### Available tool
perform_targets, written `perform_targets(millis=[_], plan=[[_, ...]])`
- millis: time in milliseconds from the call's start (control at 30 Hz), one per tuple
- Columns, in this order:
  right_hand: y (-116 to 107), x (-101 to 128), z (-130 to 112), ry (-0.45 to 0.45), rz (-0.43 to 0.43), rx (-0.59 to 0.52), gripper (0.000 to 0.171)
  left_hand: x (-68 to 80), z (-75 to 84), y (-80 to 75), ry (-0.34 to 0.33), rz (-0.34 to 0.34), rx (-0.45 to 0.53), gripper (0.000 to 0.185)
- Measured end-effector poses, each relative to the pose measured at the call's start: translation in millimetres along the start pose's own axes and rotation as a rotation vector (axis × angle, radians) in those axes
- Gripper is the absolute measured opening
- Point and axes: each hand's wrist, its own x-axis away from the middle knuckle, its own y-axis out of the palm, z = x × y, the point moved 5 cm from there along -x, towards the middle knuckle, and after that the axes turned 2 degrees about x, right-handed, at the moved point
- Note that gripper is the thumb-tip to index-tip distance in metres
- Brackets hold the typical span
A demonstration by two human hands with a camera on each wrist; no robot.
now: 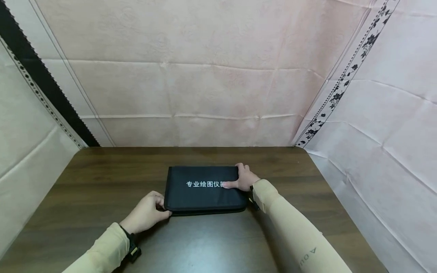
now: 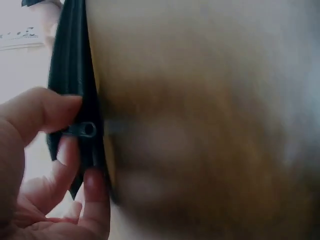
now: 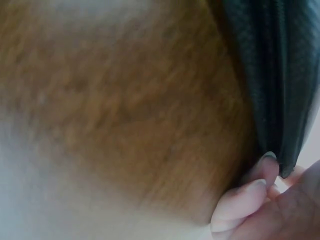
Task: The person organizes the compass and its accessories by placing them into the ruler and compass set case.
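Observation:
A black zippered case [image 1: 201, 198] with white Chinese characters on its cover lies flat and closed on the table. At its near left corner, my left hand [image 1: 147, 213] pinches the zipper pull [image 2: 84, 129] between thumb and index finger, as the left wrist view shows. Another fingertip of that hand touches the side of the case below the pull. My right hand [image 1: 244, 179] grips the right edge, its thumb on top of the cover over the last character. In the right wrist view, its fingers [image 3: 240, 202] bend against the case's edge.
The brown wooden table [image 1: 129, 167] extends around the case on all sides. Behind it and to both sides hang pale creased cloths [image 1: 191, 91], with a floral band at right and a black strip at left. Each wrist wears a dark strap [image 1: 131, 246].

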Motion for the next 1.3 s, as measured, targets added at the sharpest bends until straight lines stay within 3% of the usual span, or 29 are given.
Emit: perform_targets(millis=[300, 533, 833, 1067, 1300], plan=[[-0.5, 2.6, 1.5, 0.016, 0.0, 0.002, 0.123, 3.3, 2.0, -5.9, 0.035, -0.038, -0.056, 0.022], [1.3, 1.2, -0.3, 0.018, -0.019, -0.006, 0.125, 4.3, 10.5, -6.3, 0.106, -0.004, -0.14, 0.028], [0.3, -1.9, 1.7, 0.026, -0.013, 0.003, 0.123, -1.2, 9.4, -7.5, 0.074, 0.029, -0.144, 0.025], [-0.8, 0.9, -4.7, 0.024, -0.013, 0.001, 0.122, 1.2, 5.6, -9.2, 0.012, 0.068, -0.154, 0.021], [-1.0, 2.9, -7.0, 0.021, -0.021, -0.003, 0.122, 1.5, 4.3, -11.5, 0.099, 0.062, -0.178, 0.021]])
